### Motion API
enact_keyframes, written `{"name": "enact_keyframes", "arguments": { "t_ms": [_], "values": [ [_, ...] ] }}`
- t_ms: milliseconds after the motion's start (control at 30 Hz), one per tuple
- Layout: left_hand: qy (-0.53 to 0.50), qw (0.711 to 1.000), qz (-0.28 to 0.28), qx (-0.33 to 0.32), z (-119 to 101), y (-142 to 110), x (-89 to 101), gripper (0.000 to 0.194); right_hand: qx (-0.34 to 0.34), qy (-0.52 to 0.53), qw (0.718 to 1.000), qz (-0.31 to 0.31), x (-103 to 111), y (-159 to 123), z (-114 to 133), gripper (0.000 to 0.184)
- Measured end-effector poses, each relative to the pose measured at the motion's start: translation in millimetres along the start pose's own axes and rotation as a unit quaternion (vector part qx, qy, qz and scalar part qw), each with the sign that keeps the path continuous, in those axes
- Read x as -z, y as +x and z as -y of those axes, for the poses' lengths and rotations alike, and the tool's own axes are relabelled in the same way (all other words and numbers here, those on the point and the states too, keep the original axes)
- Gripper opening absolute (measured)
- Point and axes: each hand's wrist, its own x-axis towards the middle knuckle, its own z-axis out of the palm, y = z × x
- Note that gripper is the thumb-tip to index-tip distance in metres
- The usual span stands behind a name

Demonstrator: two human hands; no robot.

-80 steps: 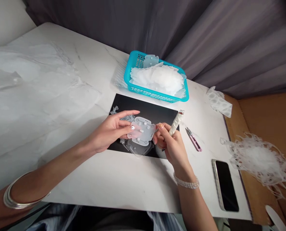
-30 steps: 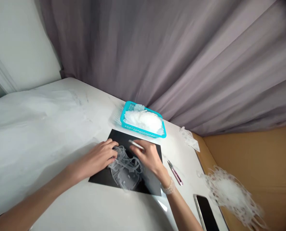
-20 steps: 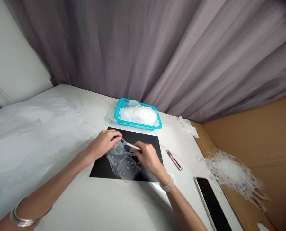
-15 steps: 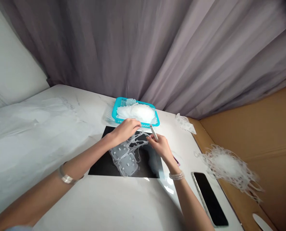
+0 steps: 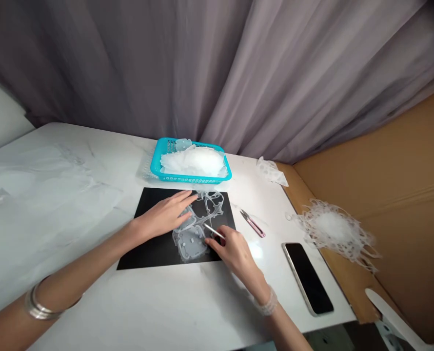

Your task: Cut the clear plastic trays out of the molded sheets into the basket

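A translucent molded plastic piece (image 5: 191, 243), with square panels, small raised pegs and a lacy webbed edge, lies on a black mat (image 5: 149, 251). My left hand (image 5: 164, 214) rests over its left side, fingers stretched out and spread, holding nothing. In my right hand (image 5: 236, 249) is a slim white pen-like stick (image 5: 214, 231), gripped between thumb and fingers. Its tip points up and left at the webbing beside the lower panel. My right fingertips are close to that panel's right edge; whether they touch it I cannot tell.
Behind the mat stands a blue basket (image 5: 155, 165) heaped with white translucent pieces. Pink-handled thread snips (image 5: 252, 224) and a phone (image 5: 308, 278) lie to the right. Tangled clear webbing (image 5: 336, 231) hangs by the cardboard (image 5: 385, 190). Clear plastic sheeting (image 5: 37, 209) covers the left.
My left hand has flattened onto the plastic piece. My right hand has come down toward the lower panel, its stick now slanting left. The snips have come into fuller view.
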Motion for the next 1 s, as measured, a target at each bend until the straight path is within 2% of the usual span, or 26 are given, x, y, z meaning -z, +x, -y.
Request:
{"name": "enact_keyframes", "arguments": {
  "t_ms": [100,167,300,400,533,667,767,867,933,1000],
  "values": [
    [0.029,0.996,0.085,0.000,9.8,-20.7,-4.3,0.050,0.005,-0.031,0.999,0.018,-15.8,-15.9,8.8,0.016],
    [0.065,0.992,0.112,-0.002,16.8,-25.7,-8.7,0.049,-0.002,-0.054,0.998,0.007,-18.3,-16.9,8.4,0.019],
    [0.148,0.987,0.068,-0.004,15.3,-30.2,-18.7,0.052,-0.027,-0.100,0.994,-0.024,-7.6,-9.5,-7.0,0.018],
    [0.200,0.979,0.029,0.000,-3.5,-35.6,-23.3,0.052,-0.024,-0.122,0.991,-0.045,2.8,-1.1,-21.7,0.017],
    [0.249,0.969,0.008,0.005,-37.4,-45.6,-23.7,0.041,0.004,-0.146,0.987,-0.065,7.1,20.0,-29.6,0.017],
    [0.304,0.951,0.054,0.016,-66.8,-58.9,-24.5,0.037,0.041,-0.142,0.986,-0.073,0.6,54.4,-24.3,0.015],
    [0.286,0.956,0.072,0.005,-77.6,-59.9,-24.1,0.037,0.054,-0.126,0.986,-0.091,-1.2,80.7,-21.8,0.013],
    [0.232,0.971,0.035,-0.046,-71.8,-47.5,-23.8,0.032,0.036,-0.104,0.984,-0.143,8.2,89.8,-23.2,0.026],
    [0.191,0.976,0.016,-0.105,-60.3,-38.1,-27.8,0.032,0.015,-0.089,0.979,-0.185,17.1,78.8,-22.1,0.039],
    [0.158,0.976,0.013,-0.146,-47.6,-33.3,-36.5,0.036,-0.015,-0.013,0.977,-0.212,21.7,55.6,-16.4,0.060]
  ]
}}
